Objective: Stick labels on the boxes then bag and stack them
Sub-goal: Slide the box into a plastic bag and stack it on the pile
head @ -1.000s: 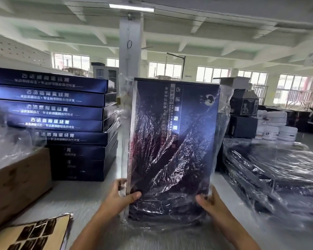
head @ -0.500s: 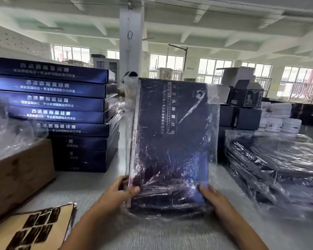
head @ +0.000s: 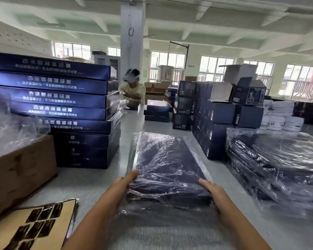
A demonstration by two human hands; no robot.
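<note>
A flat dark blue box in a clear plastic bag [head: 167,163] lies nearly level over the grey table, its long side running away from me. My left hand [head: 124,183] grips its near left corner, thumb on top. My right hand [head: 210,189] holds the near right corner, thumb on top. The loose end of the bag bunches under the near edge. A sheet of dark labels on tan backing [head: 33,226] lies at the bottom left.
A tall stack of unbagged blue boxes [head: 61,109] stands at the left behind a brown carton [head: 20,170] with plastic bags on it. Bagged boxes [head: 278,165] are piled at the right. Dark cartons [head: 215,116] and another person [head: 133,89] are further back.
The bagged box stood upright on its short end; both hands have tipped it away from me until it lies nearly flat. The view behind it has opened up.
</note>
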